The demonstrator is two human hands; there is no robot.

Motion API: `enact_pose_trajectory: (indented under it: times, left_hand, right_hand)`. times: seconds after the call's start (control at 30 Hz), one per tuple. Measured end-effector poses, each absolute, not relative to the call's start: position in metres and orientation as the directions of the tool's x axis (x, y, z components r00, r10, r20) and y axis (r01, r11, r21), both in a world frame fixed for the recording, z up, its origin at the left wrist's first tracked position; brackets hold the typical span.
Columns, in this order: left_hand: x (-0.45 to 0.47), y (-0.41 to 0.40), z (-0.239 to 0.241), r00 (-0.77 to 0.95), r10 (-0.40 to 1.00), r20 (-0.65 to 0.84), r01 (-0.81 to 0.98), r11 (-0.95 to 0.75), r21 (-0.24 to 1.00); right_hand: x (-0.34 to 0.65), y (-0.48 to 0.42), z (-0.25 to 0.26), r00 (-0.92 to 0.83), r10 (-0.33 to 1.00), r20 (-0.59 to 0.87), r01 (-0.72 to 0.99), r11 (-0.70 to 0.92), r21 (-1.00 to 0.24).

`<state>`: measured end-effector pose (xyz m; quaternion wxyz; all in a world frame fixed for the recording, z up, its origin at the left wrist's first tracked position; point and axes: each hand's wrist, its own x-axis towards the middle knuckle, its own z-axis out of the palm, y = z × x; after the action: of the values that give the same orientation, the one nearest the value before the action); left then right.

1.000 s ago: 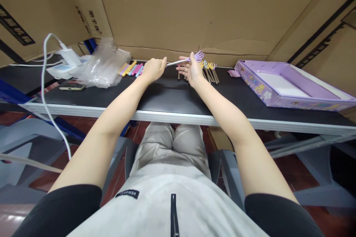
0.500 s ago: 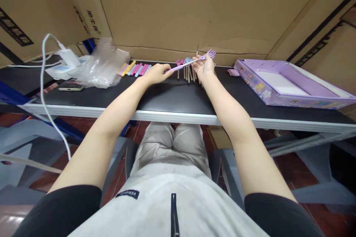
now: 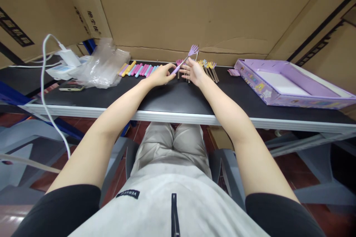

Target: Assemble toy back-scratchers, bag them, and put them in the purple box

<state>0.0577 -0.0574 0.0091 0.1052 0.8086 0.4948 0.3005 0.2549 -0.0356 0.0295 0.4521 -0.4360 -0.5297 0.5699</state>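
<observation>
My left hand (image 3: 161,75) is closed on the lilac handle of a back scratcher (image 3: 177,69), which tilts up to the right. Its lilac claw-shaped head (image 3: 193,49) rises above the fingers, with only a short length of shaft showing. My right hand (image 3: 195,72) is beside the shaft, its fingers spread; whether the fingertips touch the shaft is hard to tell. Behind and beside it lie several back scratchers (image 3: 211,71) with metal shafts and yellow, pink and blue heads, partly hidden by the hand. Left of my left hand is a row of coloured handles (image 3: 139,69).
A purple open box (image 3: 278,98) stands on the right of the black table (image 3: 178,98), with a small pink packet (image 3: 233,72) beside it. At the left are clear plastic bags (image 3: 102,68), a phone (image 3: 71,87) and a white charger (image 3: 69,57) with its cable. Cardboard walls the back.
The back scratcher's shaft has become much shorter, and its head has come left towards my left hand. My right hand has moved left, its fingers spreading and uncovering the yellow heads.
</observation>
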Motion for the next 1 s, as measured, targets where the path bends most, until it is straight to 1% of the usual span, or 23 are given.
enact_pose_trajectory:
  times: [0.13, 0.33, 0.5, 0.73, 1.0]
  left_hand:
    - [0.062, -0.058, 0.008, 0.303, 0.873, 0.382, 0.725, -0.471, 0.502]
    - [0.069, -0.058, 0.006, 0.28, 0.894, 0.349, 0.731, -0.434, 0.526]
    - [0.074, -0.059, 0.003, 0.233, 0.919, 0.318, 0.752, -0.378, 0.54]
    - [0.076, -0.054, -0.004, 0.214, 0.915, 0.342, 0.771, -0.374, 0.516]
    - [0.081, -0.056, -0.004, 0.209, 0.925, 0.318, 0.839, -0.336, 0.427]
  right_hand:
    - [0.246, -0.039, 0.025, -0.278, 0.959, -0.061, -0.048, -0.077, -0.996]
    - [0.239, -0.045, 0.022, -0.28, 0.954, -0.105, -0.064, -0.128, -0.99]
    - [0.238, -0.045, 0.021, -0.327, 0.935, -0.136, -0.047, -0.16, -0.986]
    - [0.239, -0.046, 0.023, -0.326, 0.929, -0.173, -0.027, -0.192, -0.981]
    - [0.24, -0.043, 0.02, -0.34, 0.919, -0.201, -0.023, -0.222, -0.975]
